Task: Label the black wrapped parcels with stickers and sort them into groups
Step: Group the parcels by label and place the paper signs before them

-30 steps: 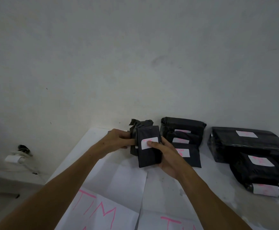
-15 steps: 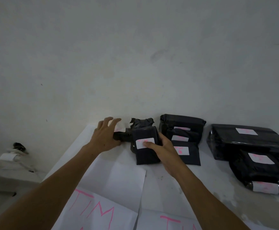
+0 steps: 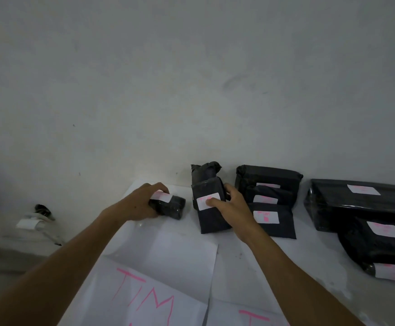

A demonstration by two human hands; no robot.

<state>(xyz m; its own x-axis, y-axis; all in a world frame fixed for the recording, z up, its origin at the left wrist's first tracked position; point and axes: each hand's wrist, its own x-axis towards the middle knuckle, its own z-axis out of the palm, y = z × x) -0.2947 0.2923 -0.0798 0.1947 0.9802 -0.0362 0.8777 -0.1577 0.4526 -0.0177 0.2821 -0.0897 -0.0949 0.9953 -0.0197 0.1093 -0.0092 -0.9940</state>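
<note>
White tabletop [image 3: 236, 255]: left hand [image 3: 140, 204] grips small parcel [image 3: 171, 207], right hand [image 3: 233, 208] another [image 3: 211, 217].

A plain grey-white wall [image 3: 191, 78] rises behind a white table [image 3: 238, 260]; the light is dim. A ledge [image 3: 8, 252] runs low at left.

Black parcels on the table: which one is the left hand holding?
The small parcel farthest left, lying apart on the white paper; the left hand grips its labelled end. The right hand holds the upright one.
</note>
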